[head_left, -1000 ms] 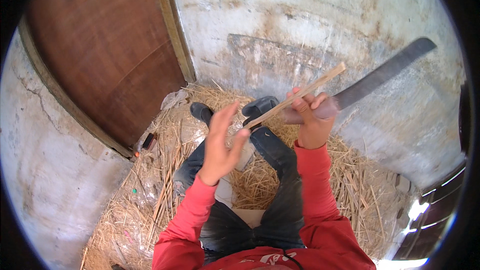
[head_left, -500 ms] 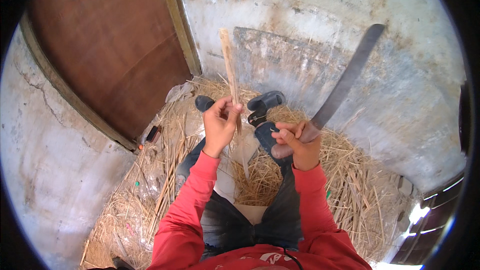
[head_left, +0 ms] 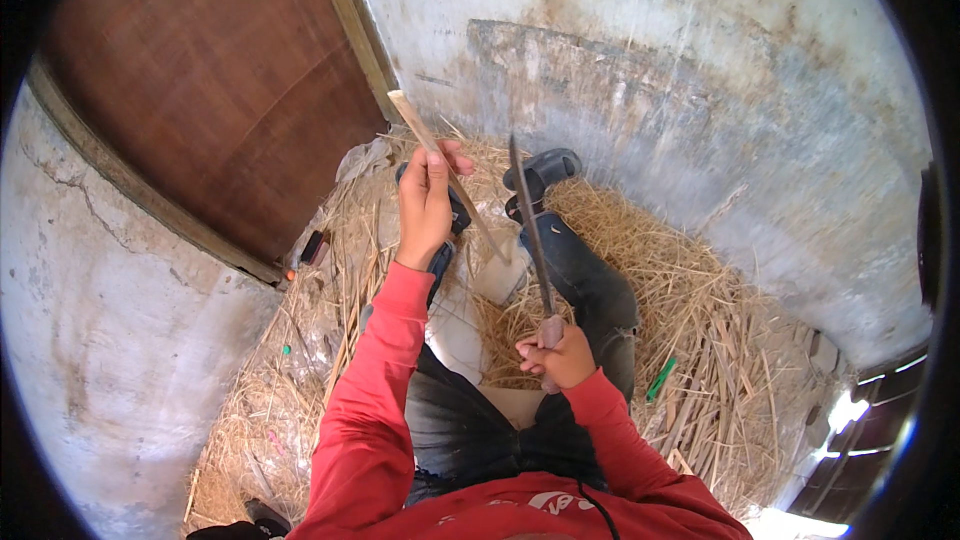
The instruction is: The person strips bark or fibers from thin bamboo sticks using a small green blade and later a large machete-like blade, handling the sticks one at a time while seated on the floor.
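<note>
My left hand (head_left: 427,208) is closed round a thin strip of split wood or bamboo (head_left: 413,120). The strip slants, its pale end up at the left and its narrower end pointing down toward a pale block (head_left: 500,278) between my legs; whether it touches the block I cannot tell. In my right hand (head_left: 568,356) is a machete, gripped by its wooden handle, with the dark blade (head_left: 537,250) pointing up and away from me. The blade shows nearly edge-on, to the right of the strip and apart from it.
Wood shavings (head_left: 600,210) and cut strips (head_left: 715,395) cover the floor around my legs. A green tool or handle (head_left: 661,380) lies on the right. Ahead stands a stained wall (head_left: 650,90), with a brown door (head_left: 210,90) at the left. A small dark object (head_left: 315,248) lies near the door.
The machete has swung down and left from the far right, its blade turning edge-on. My left hand has moved slightly up and left, and the strip now tilts leftward instead of standing nearly upright.
</note>
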The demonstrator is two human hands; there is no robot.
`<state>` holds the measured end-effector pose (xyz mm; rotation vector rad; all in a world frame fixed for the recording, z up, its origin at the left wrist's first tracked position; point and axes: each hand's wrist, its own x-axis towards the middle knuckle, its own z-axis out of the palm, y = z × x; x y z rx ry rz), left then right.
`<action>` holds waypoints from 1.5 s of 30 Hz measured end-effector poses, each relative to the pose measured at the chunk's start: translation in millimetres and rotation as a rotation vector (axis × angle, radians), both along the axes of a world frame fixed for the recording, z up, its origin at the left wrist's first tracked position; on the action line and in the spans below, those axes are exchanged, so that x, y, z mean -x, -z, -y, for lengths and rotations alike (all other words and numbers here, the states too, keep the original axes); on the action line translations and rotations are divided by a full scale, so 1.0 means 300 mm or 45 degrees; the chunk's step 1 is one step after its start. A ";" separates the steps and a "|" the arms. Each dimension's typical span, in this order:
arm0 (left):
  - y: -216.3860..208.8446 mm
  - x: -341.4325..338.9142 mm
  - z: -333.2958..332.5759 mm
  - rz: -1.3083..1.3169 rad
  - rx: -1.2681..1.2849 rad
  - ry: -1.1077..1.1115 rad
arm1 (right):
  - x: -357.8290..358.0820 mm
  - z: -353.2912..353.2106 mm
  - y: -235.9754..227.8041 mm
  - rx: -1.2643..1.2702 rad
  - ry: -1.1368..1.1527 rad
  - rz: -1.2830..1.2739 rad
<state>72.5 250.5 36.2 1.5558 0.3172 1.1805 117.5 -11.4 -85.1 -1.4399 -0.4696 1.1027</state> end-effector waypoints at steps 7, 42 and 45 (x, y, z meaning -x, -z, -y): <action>-0.011 -0.044 -0.066 0.405 0.124 0.053 | 0.081 -0.007 0.016 0.035 -0.069 0.196; 0.000 -0.198 -0.161 0.577 0.225 0.119 | -0.087 -0.109 -0.356 -0.592 0.430 -0.531; 0.003 -0.222 -0.141 0.546 0.232 0.147 | -0.017 -0.085 -0.229 -0.392 0.276 -0.479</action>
